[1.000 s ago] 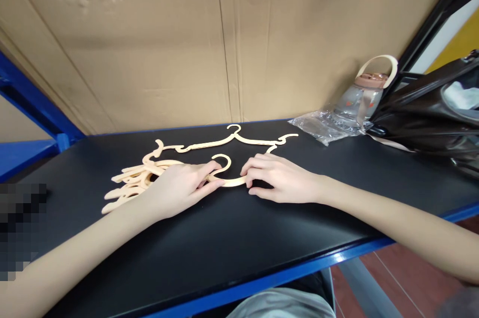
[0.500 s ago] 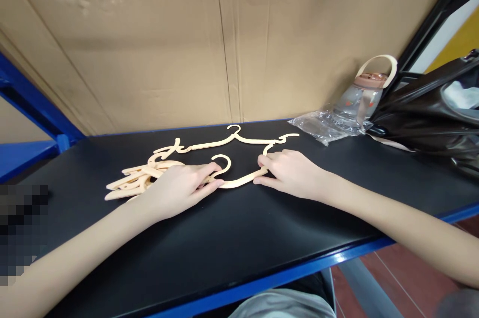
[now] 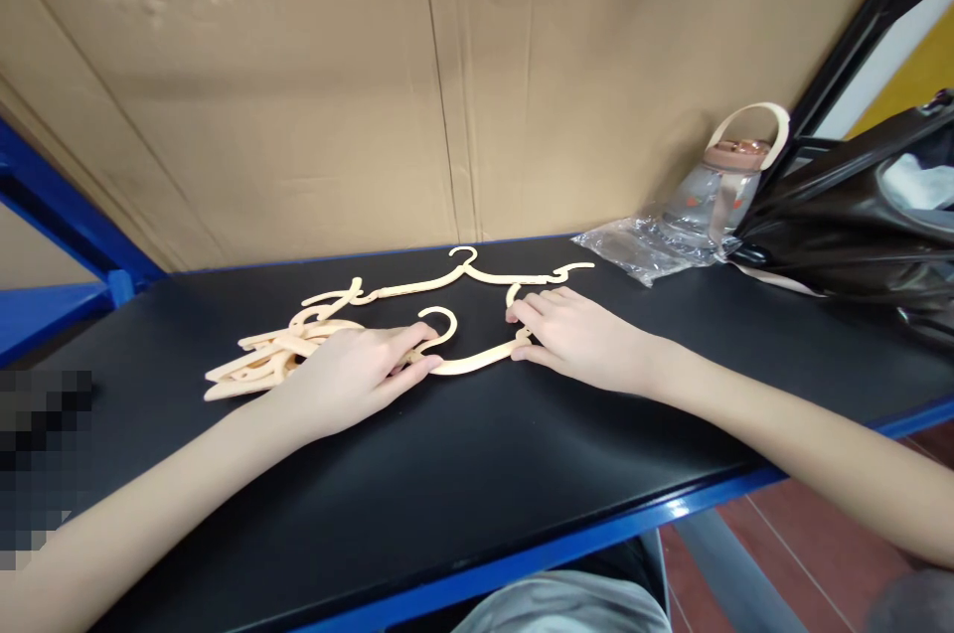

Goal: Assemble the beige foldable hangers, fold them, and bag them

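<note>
A cream folding clothes hanger lies between my hands on the black tabletop, its hook curling up at the left. My left hand is closed on the hanger just beside the hook; the part under my fingers is hidden. At the hanger's right end, my right hand pinches the hinged end piece, whose curved tip shows above my fingers. Behind lies another cream hanger, spread out with its hook toward the cardboard. Several folded hangers are heaped left of my left hand, partly covered by it.
At the back right, a clear bottle with a pink lid leans beside a transparent plastic bag. A dark glossy bag fills the right side. Cardboard stands along the back; a blue frame edge runs along the front.
The hanger's right end piece has swung a little to the left under my right hand, whose fingers have shifted slightly. My left hand keeps its hold by the hook.
</note>
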`<state>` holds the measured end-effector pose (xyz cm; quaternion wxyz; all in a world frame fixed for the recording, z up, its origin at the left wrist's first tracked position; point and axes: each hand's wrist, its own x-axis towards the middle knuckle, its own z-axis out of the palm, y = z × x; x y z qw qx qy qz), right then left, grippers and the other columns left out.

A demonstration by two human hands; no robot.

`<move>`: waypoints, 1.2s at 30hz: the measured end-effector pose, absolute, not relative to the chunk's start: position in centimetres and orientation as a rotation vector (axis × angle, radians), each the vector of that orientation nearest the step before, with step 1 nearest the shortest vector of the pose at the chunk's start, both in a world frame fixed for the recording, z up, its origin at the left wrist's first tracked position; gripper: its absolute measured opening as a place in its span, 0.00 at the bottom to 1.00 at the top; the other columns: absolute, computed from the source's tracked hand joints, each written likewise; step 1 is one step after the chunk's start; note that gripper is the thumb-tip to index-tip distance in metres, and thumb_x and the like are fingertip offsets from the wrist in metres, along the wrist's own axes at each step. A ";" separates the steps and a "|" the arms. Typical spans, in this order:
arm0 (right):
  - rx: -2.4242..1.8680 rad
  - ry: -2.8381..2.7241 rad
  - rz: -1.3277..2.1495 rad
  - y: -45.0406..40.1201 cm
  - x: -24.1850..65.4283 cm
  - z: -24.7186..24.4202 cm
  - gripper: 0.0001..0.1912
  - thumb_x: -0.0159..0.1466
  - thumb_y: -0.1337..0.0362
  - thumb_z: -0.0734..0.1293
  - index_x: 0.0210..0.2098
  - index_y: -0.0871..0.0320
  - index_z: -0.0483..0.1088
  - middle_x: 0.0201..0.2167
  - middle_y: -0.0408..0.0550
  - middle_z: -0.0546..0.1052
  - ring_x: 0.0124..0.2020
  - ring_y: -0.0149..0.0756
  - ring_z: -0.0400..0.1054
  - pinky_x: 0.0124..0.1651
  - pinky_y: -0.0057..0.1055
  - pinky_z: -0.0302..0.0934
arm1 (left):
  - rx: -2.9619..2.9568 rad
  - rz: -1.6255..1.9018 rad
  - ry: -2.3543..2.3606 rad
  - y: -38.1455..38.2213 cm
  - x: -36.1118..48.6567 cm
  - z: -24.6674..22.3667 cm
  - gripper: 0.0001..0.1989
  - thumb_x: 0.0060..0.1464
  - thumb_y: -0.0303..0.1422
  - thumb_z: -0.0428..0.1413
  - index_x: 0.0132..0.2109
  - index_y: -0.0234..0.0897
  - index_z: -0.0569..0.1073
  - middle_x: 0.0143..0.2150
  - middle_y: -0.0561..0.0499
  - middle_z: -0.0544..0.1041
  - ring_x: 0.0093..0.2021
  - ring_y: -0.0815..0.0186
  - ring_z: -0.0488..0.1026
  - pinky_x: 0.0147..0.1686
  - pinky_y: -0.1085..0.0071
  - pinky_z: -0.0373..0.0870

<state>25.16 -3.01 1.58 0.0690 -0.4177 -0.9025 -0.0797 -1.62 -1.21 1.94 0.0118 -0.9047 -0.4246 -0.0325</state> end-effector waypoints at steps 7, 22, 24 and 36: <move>-0.963 -2.820 -0.150 -3.4 24.5 1.3 0.24 0.62 0.82 0.56 0.55 0.63 0.61 0.46 0.53 0.73 0.45 0.41 0.68 0.49 0.38 0.64 | -2.854 -0.150 -1.286 -1.2 -1.6 1.9 0.24 0.65 0.48 0.37 0.54 0.42 0.70 0.38 0.51 0.81 0.33 0.59 0.77 0.32 0.67 0.67; -1.002 -2.709 0.172 -1.9 25.2 1.3 0.18 0.67 0.69 0.61 0.57 0.61 0.63 0.50 0.53 0.73 0.51 0.41 0.66 0.54 0.40 0.60 | -2.857 -0.137 -1.151 -0.3 -2.4 1.8 0.26 0.66 0.48 0.35 0.48 0.39 0.72 0.44 0.47 0.79 0.40 0.58 0.77 0.35 0.65 0.69; -1.033 -2.748 0.180 -1.5 25.9 1.7 0.16 0.67 0.71 0.60 0.53 0.61 0.66 0.48 0.53 0.72 0.50 0.40 0.66 0.54 0.39 0.59 | -2.863 -0.111 -1.187 -0.2 -2.6 2.0 0.26 0.65 0.49 0.35 0.49 0.39 0.72 0.44 0.47 0.79 0.41 0.57 0.76 0.37 0.64 0.69; -1.430 -2.775 -0.147 -0.4 29.2 2.7 0.12 0.58 0.80 0.58 0.29 0.59 0.66 0.33 0.49 0.70 0.39 0.37 0.66 0.45 0.31 0.54 | -2.856 -0.137 -1.273 0.6 -3.2 1.8 0.23 0.63 0.49 0.41 0.50 0.41 0.72 0.44 0.48 0.79 0.41 0.56 0.76 0.39 0.65 0.70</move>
